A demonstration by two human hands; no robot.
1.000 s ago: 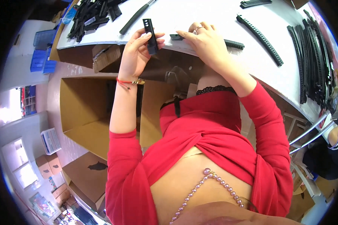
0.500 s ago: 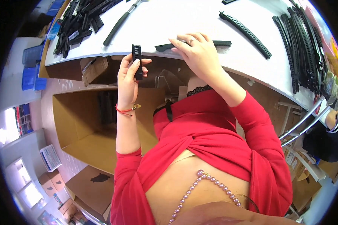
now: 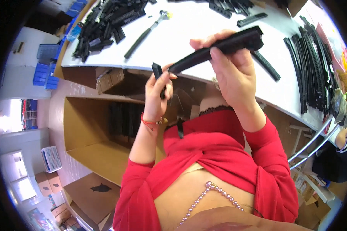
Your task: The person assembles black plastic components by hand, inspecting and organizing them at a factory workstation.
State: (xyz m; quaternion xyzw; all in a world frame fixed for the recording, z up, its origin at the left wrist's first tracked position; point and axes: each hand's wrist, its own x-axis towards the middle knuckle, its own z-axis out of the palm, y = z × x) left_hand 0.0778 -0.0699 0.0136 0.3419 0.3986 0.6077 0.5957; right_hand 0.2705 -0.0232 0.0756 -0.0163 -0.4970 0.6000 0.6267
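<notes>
In front of me my right hand (image 3: pixel 237 73) grips a long black plastic strip (image 3: pixel 192 60), thumb along its near side. The strip is raised above the table's near edge, its wider end up to the right. Its narrow end meets the fingers of my left hand (image 3: pixel 156 90). That hand is closed around a short flat black plastic piece (image 3: pixel 156 70), which sticks up past the fingertips. Whether the two pieces touch cannot be made out. Partly behind my right hand, another slotted black strip (image 3: pixel 268 66) lies on the white table (image 3: pixel 169 42).
A hammer-like tool (image 3: pixel 138 44) with a black grip lies left of centre. Heaped black pieces (image 3: pixel 104 29) cover the far left; long strips (image 3: pixel 302 65) are stacked at the right. Below the table edge stands an open cardboard box (image 3: pixel 76 127). Another person's arm (image 3: pixel 341 138) shows at far right.
My right hand has picked the long strip up off the table and brought it up, tilted, toward my left hand. The short piece has turned in my left hand. The view has shifted.
</notes>
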